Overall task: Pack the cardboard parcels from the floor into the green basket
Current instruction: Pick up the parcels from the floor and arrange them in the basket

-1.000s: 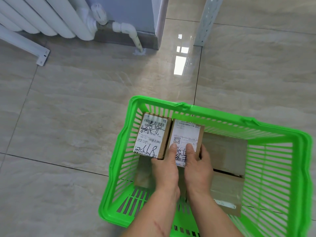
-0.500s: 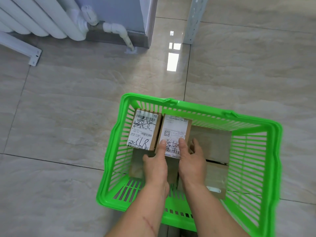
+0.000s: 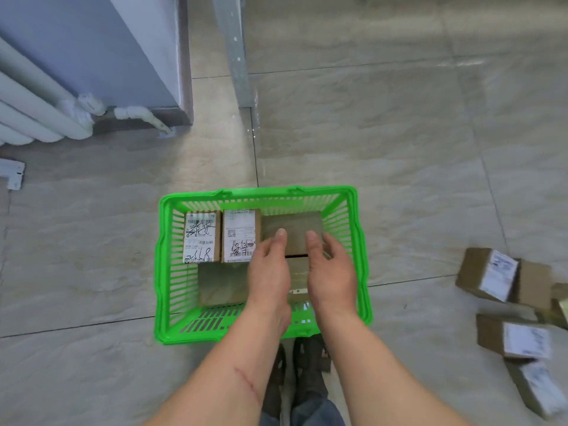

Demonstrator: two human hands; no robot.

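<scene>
- Head view looks down on a bright green slatted plastic basket (image 3: 166, 272) standing on the pale tiled floor (image 3: 384, 155), with both bare hands hanging over its right half.
- Left hand (image 3: 270, 275) and right hand (image 3: 330, 272) are empty — fingers (image 3: 280, 238) loosely spread, palms down, thumbs pointing far, gripping nothing. They hover above a plain brown cardboard parcel (image 3: 292, 224) in the far right corner; whether the thumb tips touch it I cannot tell.
- Inside the basket, two white-labelled cardboard parcels (image 3: 201, 236) sit side by side along the far wall at left, long axes running near to far. More plain boxes lie below them, partly hidden by the hands.
- The relation that matters: the loose pile of brown cardboard parcels with white labels (image 3: 498, 275) lies on the floor well to the right of the basket, so well to the right of both hands — the right hand is clearly the nearer.
- My judgement: the next reach swings right and slightly near, right hand leading. The closest parcels lie tilted, their long axes slanting near-right, so the wrist would need to turn to match.
</scene>
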